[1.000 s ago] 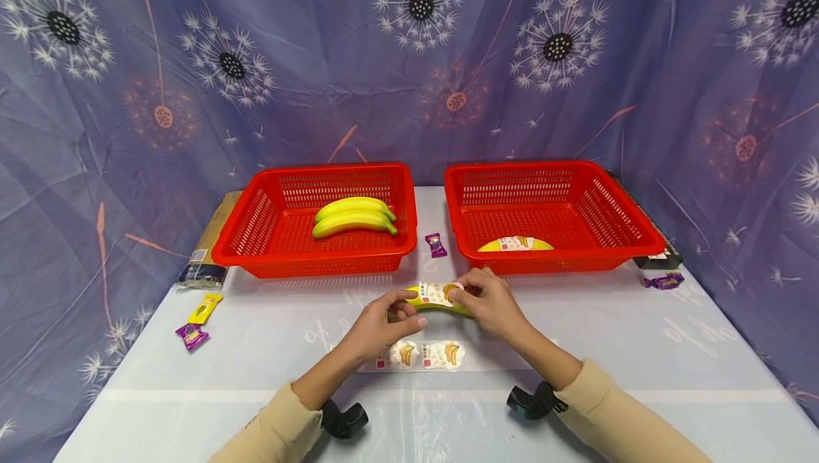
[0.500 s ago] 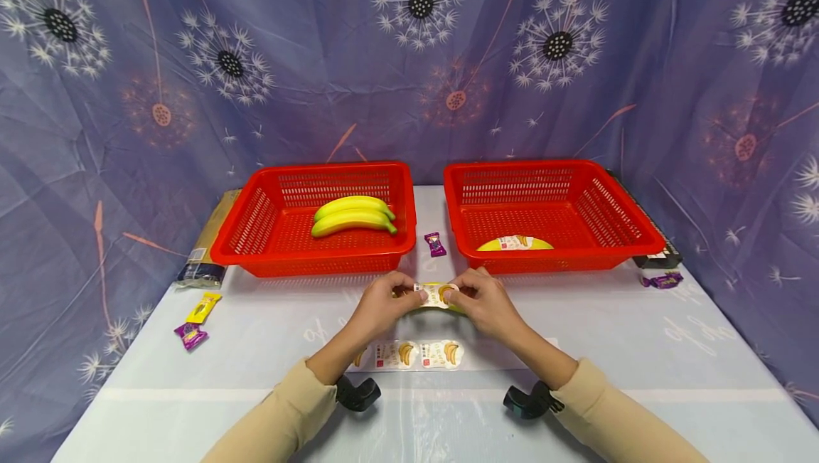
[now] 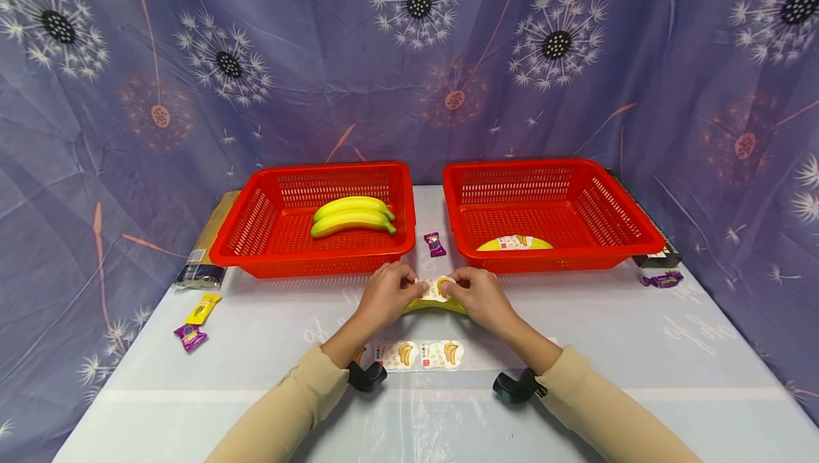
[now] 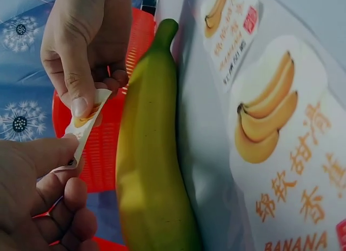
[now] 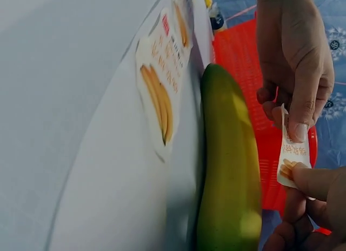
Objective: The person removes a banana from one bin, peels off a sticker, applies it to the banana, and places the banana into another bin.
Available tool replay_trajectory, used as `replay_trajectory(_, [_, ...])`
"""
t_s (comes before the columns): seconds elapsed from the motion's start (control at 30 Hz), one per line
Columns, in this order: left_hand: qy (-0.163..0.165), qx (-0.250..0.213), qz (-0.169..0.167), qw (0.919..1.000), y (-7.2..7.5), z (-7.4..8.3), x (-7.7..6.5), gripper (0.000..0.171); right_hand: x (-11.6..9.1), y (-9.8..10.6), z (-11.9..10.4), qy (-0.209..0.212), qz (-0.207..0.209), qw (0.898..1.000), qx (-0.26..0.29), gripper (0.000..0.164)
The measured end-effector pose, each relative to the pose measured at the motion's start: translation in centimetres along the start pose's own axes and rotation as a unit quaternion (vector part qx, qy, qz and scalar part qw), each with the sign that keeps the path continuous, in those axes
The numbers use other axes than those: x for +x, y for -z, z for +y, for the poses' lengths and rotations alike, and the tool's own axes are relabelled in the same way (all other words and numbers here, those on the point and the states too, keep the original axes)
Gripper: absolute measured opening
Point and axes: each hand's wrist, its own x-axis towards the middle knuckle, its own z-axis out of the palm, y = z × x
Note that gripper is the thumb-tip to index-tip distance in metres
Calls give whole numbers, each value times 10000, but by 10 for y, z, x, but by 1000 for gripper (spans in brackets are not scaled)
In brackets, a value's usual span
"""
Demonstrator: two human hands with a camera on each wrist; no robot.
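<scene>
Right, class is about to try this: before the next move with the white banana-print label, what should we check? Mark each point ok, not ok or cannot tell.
1. White banana-print label held at both ends: ok, left hand and right hand pinch it.
2. Printed side outward: ok, it faces the head camera.
3. Label flat: not ok, it bends in the left wrist view.
4. Curved yellow-green banana on the white tabletop: ok, lying there.
5. Label clear of that banana: ok, both wrist views show a gap.
6. Label's back clean and sticky: cannot tell, no view settles it.
</scene>
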Motion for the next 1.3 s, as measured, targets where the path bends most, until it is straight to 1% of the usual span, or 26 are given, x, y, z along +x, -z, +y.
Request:
replay_trajectory(0.07, [-21, 142, 18, 9999, -1, -1, 1, 20, 2, -1, 0, 59, 21, 9999, -137, 11])
replay_trajectory(0.2, [-5, 228, -4, 9997, -2, -1, 3, 18, 4, -3, -1, 162, 69, 9990, -399, 11])
replay_trajectory(0.37, [-41, 422, -51, 9991, -4, -3, 5, 13, 6, -3, -3, 69, 10, 9982, -603, 14])
replay_trajectory(0.57, [-88, 568, -59, 9983, -7, -4, 7, 14, 6, -6, -3, 17, -21, 9967, -810, 14])
replay_trajectory(0.7, [-107, 706, -61, 9974, -9, -5, 7, 16, 6, -8, -3, 128, 28, 9945, -1043, 14])
replay_trajectory(0.9, [-348, 1103, 65, 9933, -14, -7, 7, 18, 5, -9, -1, 409, 102, 9917, -1214, 14])
replay_trajectory(0.97, [-359, 1107, 64, 9932, -14, -8, 7, 17, 4, -8, 1, 459, 97, 9912, -1241, 14])
replay_trajectory(1.1, [-234, 841, -30, 9962, -13, -10, 5, 15, 2, -4, 6, 514, -6, 9899, -1321, 16])
replay_trajectory(1.2, [-49, 573, -205, 9981, -10, -12, 3, 20, 0, -1, 8, 516, -145, 9899, -1309, 17])
replay_trajectory(1.3, [63, 417, -371, 9984, -8, -15, 0, 26, -1, 0, 11, 555, -192, 9904, -1251, 19])
